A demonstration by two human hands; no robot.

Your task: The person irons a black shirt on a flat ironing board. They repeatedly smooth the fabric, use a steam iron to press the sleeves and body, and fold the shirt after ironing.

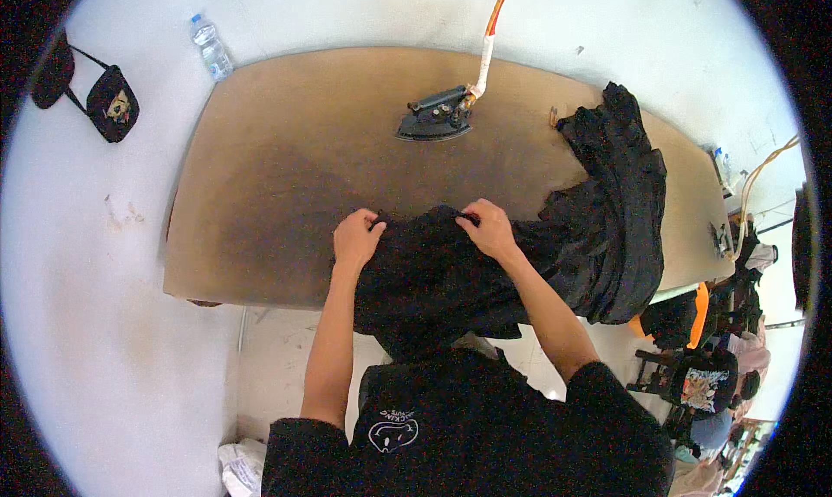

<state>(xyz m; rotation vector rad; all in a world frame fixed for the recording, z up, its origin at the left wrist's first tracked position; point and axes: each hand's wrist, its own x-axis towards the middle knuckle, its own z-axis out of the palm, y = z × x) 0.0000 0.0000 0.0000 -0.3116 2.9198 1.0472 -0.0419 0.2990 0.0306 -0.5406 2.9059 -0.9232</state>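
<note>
A black garment [433,276] lies across the near edge of a brown padded ironing table [286,124], part of it hanging over the front. My left hand [356,237] pinches the garment's upper edge at its left end. With fingers closed, my right hand [488,228] grips the same edge a short way to the right. Between the two hands the cloth is dark and crumpled, its exact part hard to tell. A dark iron [435,114] stands farther back on the table, apart from both hands.
More bunched black cloth [620,202] covers the table's right side. An orange and white cord [490,42] rises from the iron. A plastic bottle [211,48] stands by the far left corner; a black bag [113,103] hangs left. People [706,389] sit at the right.
</note>
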